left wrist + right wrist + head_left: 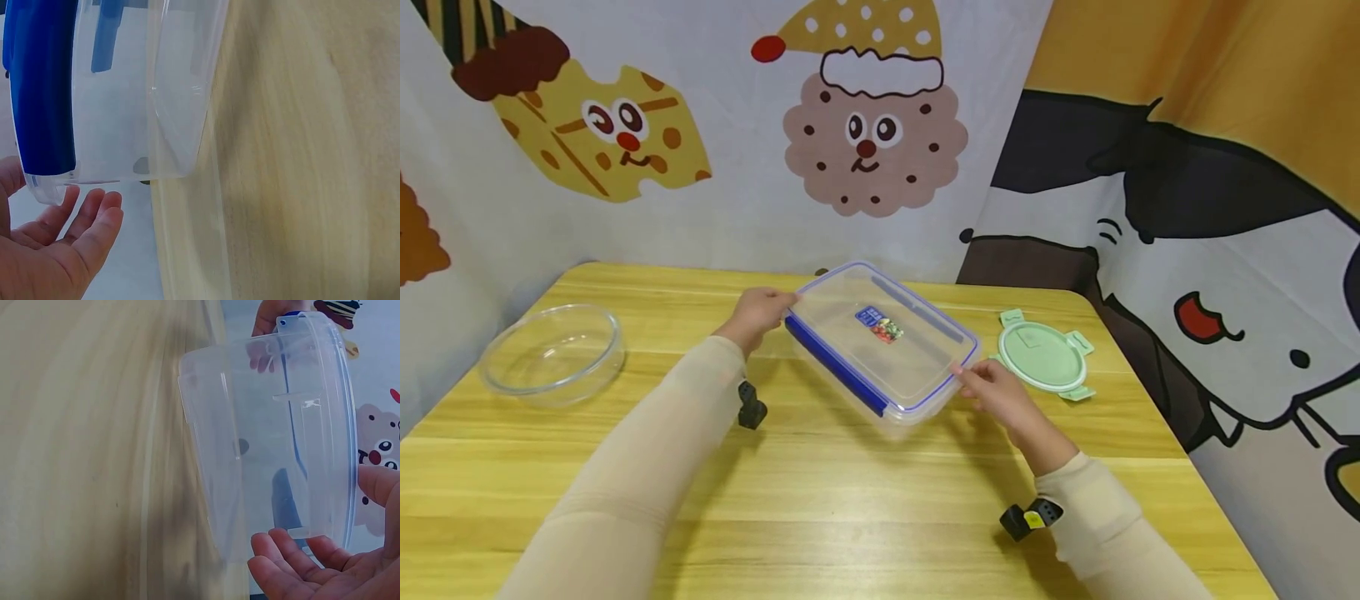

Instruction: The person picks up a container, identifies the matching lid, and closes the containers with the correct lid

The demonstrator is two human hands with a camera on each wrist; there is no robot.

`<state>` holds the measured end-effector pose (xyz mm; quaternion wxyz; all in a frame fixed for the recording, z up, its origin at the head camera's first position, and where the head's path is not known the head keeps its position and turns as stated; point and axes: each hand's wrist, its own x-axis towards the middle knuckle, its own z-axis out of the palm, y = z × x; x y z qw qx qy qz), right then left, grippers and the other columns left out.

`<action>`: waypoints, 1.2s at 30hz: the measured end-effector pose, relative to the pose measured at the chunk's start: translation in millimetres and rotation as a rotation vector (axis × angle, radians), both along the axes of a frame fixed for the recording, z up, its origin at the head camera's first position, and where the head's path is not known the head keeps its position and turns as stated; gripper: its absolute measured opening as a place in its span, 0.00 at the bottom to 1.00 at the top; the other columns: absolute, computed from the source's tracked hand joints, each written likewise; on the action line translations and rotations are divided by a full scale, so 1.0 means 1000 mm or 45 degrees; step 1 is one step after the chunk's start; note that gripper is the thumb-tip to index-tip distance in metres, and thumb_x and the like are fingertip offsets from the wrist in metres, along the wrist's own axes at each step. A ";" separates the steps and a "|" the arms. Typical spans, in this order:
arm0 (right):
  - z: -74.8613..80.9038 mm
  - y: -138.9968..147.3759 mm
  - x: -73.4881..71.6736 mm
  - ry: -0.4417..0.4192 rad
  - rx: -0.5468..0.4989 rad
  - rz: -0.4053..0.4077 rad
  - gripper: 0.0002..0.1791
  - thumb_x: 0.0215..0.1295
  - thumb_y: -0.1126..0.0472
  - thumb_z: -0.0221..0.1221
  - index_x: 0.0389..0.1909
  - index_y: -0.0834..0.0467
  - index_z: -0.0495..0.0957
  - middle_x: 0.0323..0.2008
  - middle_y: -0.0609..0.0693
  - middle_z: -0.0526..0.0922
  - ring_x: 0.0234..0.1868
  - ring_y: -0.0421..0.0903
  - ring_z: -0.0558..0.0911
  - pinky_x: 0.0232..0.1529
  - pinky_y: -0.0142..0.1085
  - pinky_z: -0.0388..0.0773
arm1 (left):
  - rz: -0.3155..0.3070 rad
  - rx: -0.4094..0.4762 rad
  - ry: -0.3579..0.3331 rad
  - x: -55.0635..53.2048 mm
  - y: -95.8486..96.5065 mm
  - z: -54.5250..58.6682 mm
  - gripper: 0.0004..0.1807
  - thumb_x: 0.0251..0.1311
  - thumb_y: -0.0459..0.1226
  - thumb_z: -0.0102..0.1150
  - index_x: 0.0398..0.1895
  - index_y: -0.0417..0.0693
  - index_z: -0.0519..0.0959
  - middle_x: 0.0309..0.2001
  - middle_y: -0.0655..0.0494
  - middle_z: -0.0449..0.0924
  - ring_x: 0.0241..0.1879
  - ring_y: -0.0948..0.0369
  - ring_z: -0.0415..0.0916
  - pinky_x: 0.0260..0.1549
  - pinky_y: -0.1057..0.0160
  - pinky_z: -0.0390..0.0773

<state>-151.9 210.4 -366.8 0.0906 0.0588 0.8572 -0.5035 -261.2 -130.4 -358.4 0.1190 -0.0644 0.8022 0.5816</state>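
A clear plastic food container (pixel 850 333) with a blue-rimmed lid and blue side clips is held above the table, tilted. My left hand (pixel 758 317) grips its far left corner, thumb on the lid's edge. At the near right corner my right hand (pixel 1000 396) pinches the rim, thumb on top and fingers beneath. The left wrist view shows a blue clip (pixel 47 94) above the curled fingers of that hand. In the right wrist view the clear side wall (pixel 262 444) faces the camera. A colourful label (pixel 880 325) sits on the lid.
On the left of the wooden table (pixel 850 517) stands a round clear glass bowl (pixel 553 392). A round green lid (pixel 1043 354) with side tabs lies at the right. Behind the table hangs a cartoon-printed cloth (pixel 730 225).
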 end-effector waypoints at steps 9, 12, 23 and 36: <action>0.001 -0.003 0.010 -0.031 -0.040 0.056 0.28 0.72 0.48 0.51 0.56 0.69 0.66 0.54 0.65 0.74 0.54 0.60 0.76 0.54 0.51 0.76 | 0.059 0.054 0.001 0.003 0.000 -0.001 0.33 0.72 0.48 0.46 0.70 0.33 0.59 0.70 0.39 0.58 0.65 0.45 0.63 0.66 0.50 0.65; 0.003 -0.001 0.009 -0.046 -0.046 0.082 0.28 0.73 0.48 0.49 0.59 0.69 0.66 0.57 0.66 0.74 0.57 0.61 0.76 0.56 0.52 0.76 | 0.072 0.092 0.002 0.008 -0.002 -0.003 0.39 0.72 0.53 0.43 0.72 0.32 0.52 0.70 0.37 0.56 0.66 0.44 0.63 0.67 0.51 0.63; 0.012 0.028 -0.002 -0.006 0.025 -0.005 0.34 0.73 0.41 0.44 0.60 0.70 0.67 0.58 0.66 0.75 0.57 0.58 0.76 0.55 0.49 0.76 | -0.034 -0.027 0.009 0.037 -0.011 0.000 0.44 0.70 0.56 0.44 0.74 0.32 0.46 0.73 0.35 0.49 0.67 0.43 0.61 0.66 0.49 0.63; 0.021 0.037 -0.037 0.039 0.006 -0.028 0.29 0.74 0.50 0.48 0.66 0.67 0.63 0.64 0.64 0.68 0.64 0.60 0.70 0.64 0.51 0.68 | -0.080 0.016 -0.028 0.073 -0.001 0.000 0.43 0.69 0.52 0.49 0.74 0.35 0.46 0.70 0.33 0.55 0.66 0.41 0.62 0.66 0.47 0.63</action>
